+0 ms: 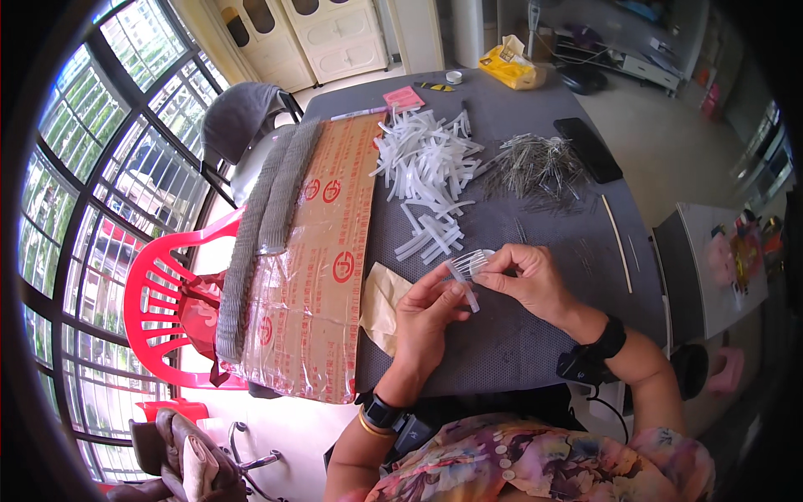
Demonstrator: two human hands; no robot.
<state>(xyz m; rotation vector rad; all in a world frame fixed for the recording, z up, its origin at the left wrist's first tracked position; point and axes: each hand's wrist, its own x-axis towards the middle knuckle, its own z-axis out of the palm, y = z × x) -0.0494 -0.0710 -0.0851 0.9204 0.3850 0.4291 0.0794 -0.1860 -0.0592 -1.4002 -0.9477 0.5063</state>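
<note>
My left hand (425, 316) is closed, pinching a short whitish translucent plastic strip (462, 287) between thumb and fingers. Close beside it, my right hand (529, 280) pinches a small fan of thin metal pins (473, 262), whose ends point toward the strip. Whether pins and strip touch, I cannot tell. Just beyond my hands lies a heap of similar plastic strips (425, 155), with some loose ones (431, 238) nearer to me. To the right of that heap is a pile of thin metal pins (539, 167).
A taped cardboard box (322, 276) carries rows of grey pieces (280, 201) on the left. Beige paper (383, 305) lies by my left hand. A black phone (588, 151), a thin stick (617, 243) and a yellow tissue pack (512, 67) rest on the grey table (535, 351). A red chair (155, 309) stands left.
</note>
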